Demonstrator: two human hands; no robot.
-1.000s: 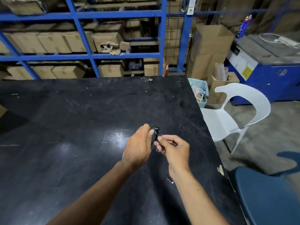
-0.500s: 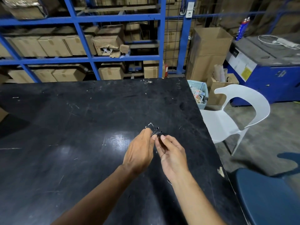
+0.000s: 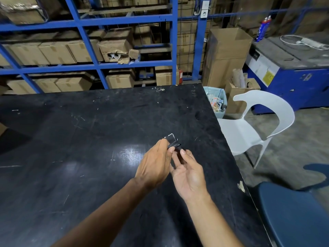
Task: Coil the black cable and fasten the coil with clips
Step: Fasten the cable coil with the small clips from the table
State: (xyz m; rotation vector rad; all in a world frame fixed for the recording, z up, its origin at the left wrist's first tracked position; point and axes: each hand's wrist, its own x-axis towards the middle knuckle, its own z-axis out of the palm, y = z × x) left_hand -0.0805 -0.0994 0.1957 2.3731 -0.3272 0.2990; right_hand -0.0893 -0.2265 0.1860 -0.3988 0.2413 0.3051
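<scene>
My left hand [image 3: 154,164] pinches a small coil of black cable [image 3: 175,145] between thumb and fingers, just above the black table [image 3: 74,157]. A binder clip with thin silver wire handles [image 3: 171,137] sticks up from the coil beyond my left fingertips. My right hand [image 3: 189,173] lies palm up beside it, fingers spread. Its index fingertip touches the coil's near end, and it grips nothing. Most of the coil is hidden behind my left fingers.
The table's right edge [image 3: 236,168] runs close to my right hand. Beyond it stand a white plastic chair [image 3: 249,129], a blue seat [image 3: 292,214] and a light bin [image 3: 218,102]. Blue shelving [image 3: 173,50] with cardboard boxes stands behind the table.
My right hand let go of its pinch at the coil, turned palm up and spread its fingers. The clip's wire handles now show above my left fingertips.
</scene>
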